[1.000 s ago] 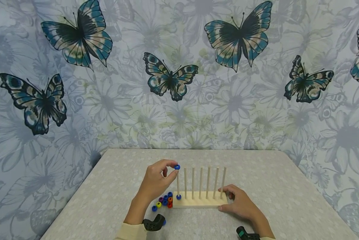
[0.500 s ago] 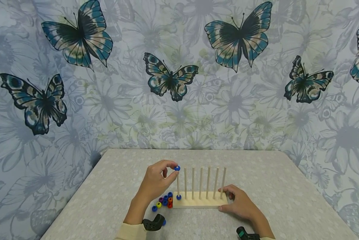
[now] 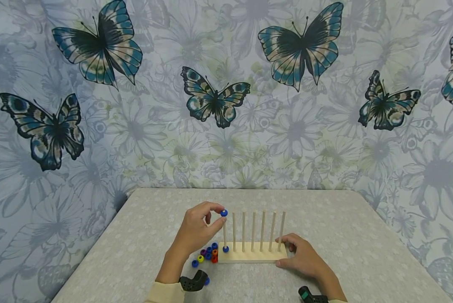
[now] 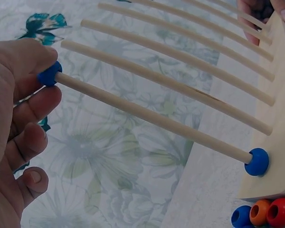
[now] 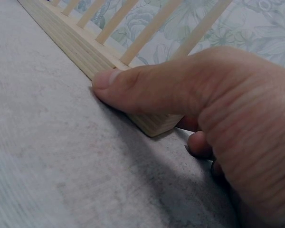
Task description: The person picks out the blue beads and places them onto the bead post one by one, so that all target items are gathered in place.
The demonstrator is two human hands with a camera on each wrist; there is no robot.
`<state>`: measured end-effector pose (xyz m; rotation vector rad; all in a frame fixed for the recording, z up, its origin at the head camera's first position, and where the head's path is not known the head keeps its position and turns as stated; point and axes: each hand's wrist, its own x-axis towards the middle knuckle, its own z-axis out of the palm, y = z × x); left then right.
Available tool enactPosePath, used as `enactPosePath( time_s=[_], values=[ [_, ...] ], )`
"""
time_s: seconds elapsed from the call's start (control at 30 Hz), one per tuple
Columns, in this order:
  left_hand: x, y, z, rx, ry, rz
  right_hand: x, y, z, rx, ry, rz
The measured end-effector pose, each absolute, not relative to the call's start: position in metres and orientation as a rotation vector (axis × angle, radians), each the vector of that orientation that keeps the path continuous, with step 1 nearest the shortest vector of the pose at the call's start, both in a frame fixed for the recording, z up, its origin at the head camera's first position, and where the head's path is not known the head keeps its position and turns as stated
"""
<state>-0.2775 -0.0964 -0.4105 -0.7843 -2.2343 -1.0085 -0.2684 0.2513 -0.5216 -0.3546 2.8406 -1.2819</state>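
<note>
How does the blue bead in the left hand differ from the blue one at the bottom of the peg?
The upper bead is at the tip of the peg; the lower bead is down by the wooden base. The left hand pinches the upper bead, while no hand touches the lower bead. Both are blue and rounded.

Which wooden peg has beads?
In the head view, the leftmost peg, with one blue bead at its base and another at its tip; the other six pegs are bare.
</note>
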Motion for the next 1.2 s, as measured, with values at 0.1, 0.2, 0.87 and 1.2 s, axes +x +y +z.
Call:
enactPosePath(
  time_s=[0.1, 0.2, 0.87, 1.2],
  values=[
    [-0.278, -0.097, -0.410, -0.793, -2.225, -1.002, -0.269, 0.251, -0.521, -0.352, 2.844, -1.279],
    [-0.278, -0.098, -0.410, -0.792, -2.223, -0.997, -0.269, 0.251, -0.522, -0.347, 2.844, -1.277],
    [-0.274, -0.104, -0.400, -0.802, -2.182, -0.983, -0.266, 0.249, -0.516, -0.346, 2.818, -1.310],
    [-0.270, -0.102, -0.400, -0.811, -2.155, -1.019, -0.266, 0.248, -0.513, -0.321, 2.757, -1.380]
  ],
)
